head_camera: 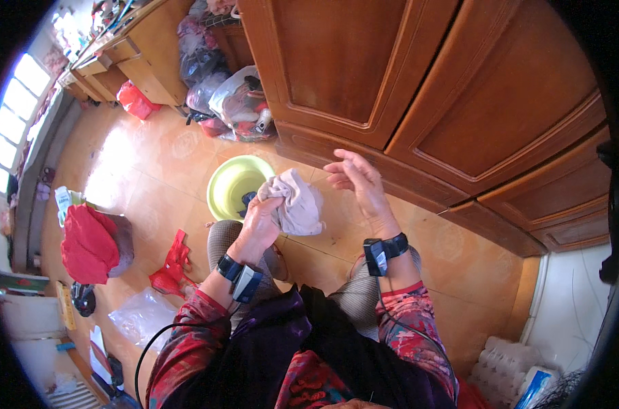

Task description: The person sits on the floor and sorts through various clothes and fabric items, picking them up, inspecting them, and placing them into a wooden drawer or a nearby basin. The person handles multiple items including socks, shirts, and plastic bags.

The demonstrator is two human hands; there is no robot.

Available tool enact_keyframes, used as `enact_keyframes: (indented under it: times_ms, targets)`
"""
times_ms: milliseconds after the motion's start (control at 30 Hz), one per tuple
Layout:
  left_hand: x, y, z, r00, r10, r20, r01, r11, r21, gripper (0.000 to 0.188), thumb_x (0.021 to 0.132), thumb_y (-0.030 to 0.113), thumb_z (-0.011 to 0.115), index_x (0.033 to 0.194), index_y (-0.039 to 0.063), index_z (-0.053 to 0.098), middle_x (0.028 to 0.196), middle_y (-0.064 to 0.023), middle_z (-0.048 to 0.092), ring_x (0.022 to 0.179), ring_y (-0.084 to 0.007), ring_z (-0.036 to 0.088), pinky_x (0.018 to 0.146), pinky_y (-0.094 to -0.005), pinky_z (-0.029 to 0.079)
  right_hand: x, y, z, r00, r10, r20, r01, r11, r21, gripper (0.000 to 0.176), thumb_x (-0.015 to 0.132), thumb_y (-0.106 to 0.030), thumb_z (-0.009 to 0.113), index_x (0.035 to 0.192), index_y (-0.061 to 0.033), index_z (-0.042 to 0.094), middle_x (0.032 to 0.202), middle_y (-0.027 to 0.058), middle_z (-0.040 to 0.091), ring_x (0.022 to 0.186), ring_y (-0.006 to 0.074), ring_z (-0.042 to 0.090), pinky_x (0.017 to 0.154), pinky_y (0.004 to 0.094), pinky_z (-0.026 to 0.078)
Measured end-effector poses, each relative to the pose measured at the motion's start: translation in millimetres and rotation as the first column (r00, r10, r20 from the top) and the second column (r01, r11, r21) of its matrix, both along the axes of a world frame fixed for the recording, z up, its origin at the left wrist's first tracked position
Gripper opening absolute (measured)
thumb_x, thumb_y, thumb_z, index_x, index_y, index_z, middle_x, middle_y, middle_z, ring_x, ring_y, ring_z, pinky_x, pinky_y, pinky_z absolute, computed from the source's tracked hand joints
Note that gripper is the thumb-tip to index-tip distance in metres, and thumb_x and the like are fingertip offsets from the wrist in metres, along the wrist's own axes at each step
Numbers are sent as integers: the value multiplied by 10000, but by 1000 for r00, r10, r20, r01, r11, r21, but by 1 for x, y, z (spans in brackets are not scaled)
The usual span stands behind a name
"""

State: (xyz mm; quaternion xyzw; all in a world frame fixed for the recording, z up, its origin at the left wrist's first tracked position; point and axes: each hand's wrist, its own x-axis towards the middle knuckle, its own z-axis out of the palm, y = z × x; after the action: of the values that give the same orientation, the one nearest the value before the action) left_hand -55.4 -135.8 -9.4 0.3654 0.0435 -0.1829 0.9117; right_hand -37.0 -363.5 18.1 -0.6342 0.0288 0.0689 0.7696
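Observation:
A pale, whitish cloth [296,204] hangs bunched from my left hand [261,220], pinched between thumb and fingers above the floor in front of my knees. My right hand [358,179] is raised to the right of the cloth, apart from it, with fingers spread and nothing in them. Beyond my left knee stands a light green plastic basin [217,176], with a dark piece of cloth [247,200] inside it. The held cloth overlaps the basin's right rim in view.
Wooden cabinet doors [340,56] rise ahead on the right. Filled plastic bags [240,105] sit beside them. To the left are a red cloth [87,243] draped over a container, a red bra [171,273] on the tiles and a clear plastic bag [143,314].

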Motion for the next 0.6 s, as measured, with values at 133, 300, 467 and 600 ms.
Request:
enact_keyframes:
  times_ms: [133, 300, 467, 600]
  targets:
    - [24, -23, 6, 999, -41, 26, 43, 994, -98, 447, 885, 29, 523, 1330, 30, 481, 1241, -123, 603, 1137, -280, 607, 1013, -443, 486, -5, -4, -22, 992, 122, 26, -123, 992, 6, 498, 1025, -408, 458, 1320, -12, 525, 1197, 70, 629, 1051, 148, 607, 906, 312, 494]
    - [55, -49, 9, 976, 195, 101, -209, 967, 146, 425, 807, -84, 539, 1218, 26, 552, 1120, -114, 621, 1048, -275, 609, 936, -395, 514, -12, 9, -36, 939, 321, -125, -177, 760, 626, 454, 1023, -360, 487, 1313, -12, 529, 1228, 61, 613, 1115, 159, 599, 974, 320, 486]
    - [38, -67, 9, 518, -552, 653, -676, 203, 708, 435, 745, -77, 504, 1174, -28, 561, 1182, -167, 558, 1124, -351, 544, 967, -432, 454, -8, -4, -28, 968, 221, -119, -93, 755, 649, 403, 1003, -310, 546, 1287, -25, 527, 1185, 57, 618, 1108, 139, 598, 972, 315, 496]
    - [13, -86, 4, 536, -640, 551, -592, 180, 785, 663, 756, 16, 622, 1380, -16, 402, 1408, -233, 404, 1319, -415, 393, 1094, -453, 349, -8, -3, -26, 983, 158, -94, -78, 820, 568, 463, 938, -303, 656, 1281, -29, 511, 1170, 52, 609, 1084, 138, 597, 952, 306, 499]
